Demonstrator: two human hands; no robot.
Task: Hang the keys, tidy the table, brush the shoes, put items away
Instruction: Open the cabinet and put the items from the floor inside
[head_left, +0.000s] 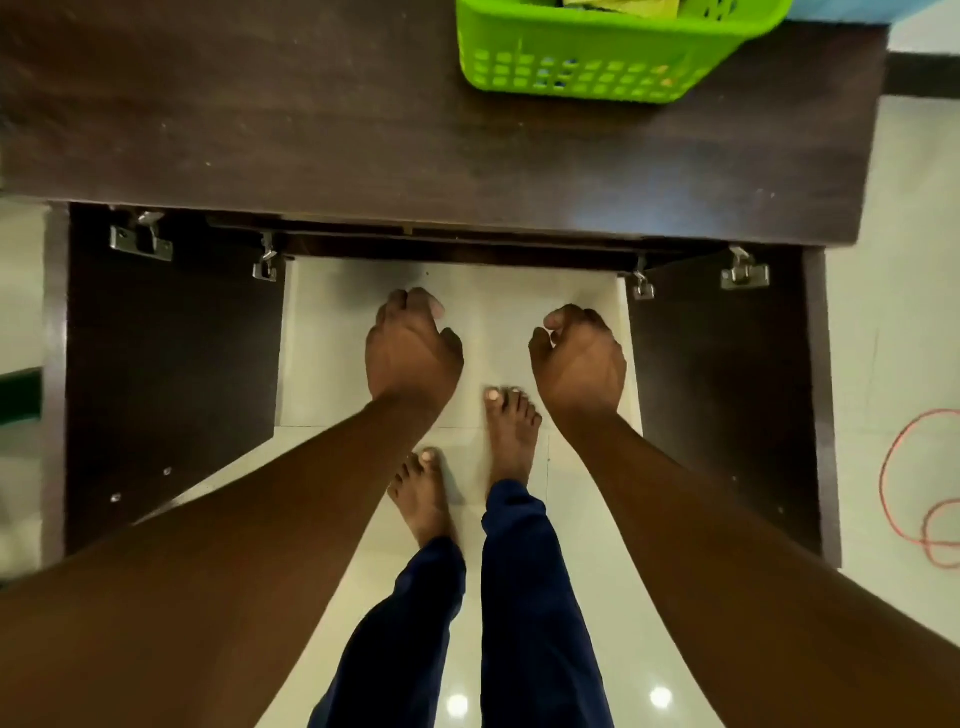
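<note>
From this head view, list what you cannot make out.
- Cabinet interior: hidden under the dark top.
- Green basket: contents cut off by the top edge.
- Left hand and right hand: palms face away; nothing visible in them.
- Red cord: runs off the right edge.

Dim, soft-focus view; ceiling lights glare off floor (661, 697).

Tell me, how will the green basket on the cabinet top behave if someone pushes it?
The green basket looks like thin perforated plastic, so probably light. It would likely slide easily on the smooth dark cabinet top. Its wide base suggests it will not tip, though its contents are barely visible.
</note>
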